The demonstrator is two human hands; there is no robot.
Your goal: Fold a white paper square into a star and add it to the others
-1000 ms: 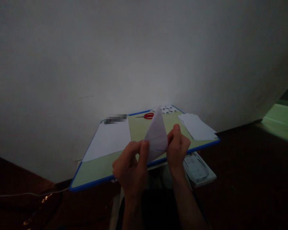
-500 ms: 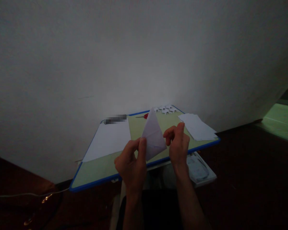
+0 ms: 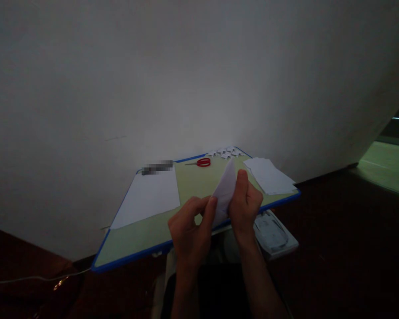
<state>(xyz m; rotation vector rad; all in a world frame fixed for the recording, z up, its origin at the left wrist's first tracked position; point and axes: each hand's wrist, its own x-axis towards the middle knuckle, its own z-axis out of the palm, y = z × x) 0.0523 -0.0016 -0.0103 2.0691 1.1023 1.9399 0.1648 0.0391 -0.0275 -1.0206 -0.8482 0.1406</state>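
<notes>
I hold a folded white paper [image 3: 225, 191] upright above the near edge of a small green table with a blue rim [image 3: 133, 257]. My left hand [image 3: 191, 232] pinches its lower left edge between thumb and fingers. My right hand [image 3: 245, 204] grips its right side, thumb up along the fold. The paper narrows to a point at the top. Both hands are closed on it.
A large white sheet [image 3: 148, 197] lies on the table's left. A stack of white sheets [image 3: 269, 176] sits at the right edge. Red-handled scissors [image 3: 201, 162] and several small folded paper pieces [image 3: 226, 152] lie at the far edge by the white wall. A pale object [image 3: 274, 232] sits below the table, right.
The paper has been folded narrower and shifted right. My right hand, apart from it half a second ago, has closed on its right side again. The view shifted slightly.
</notes>
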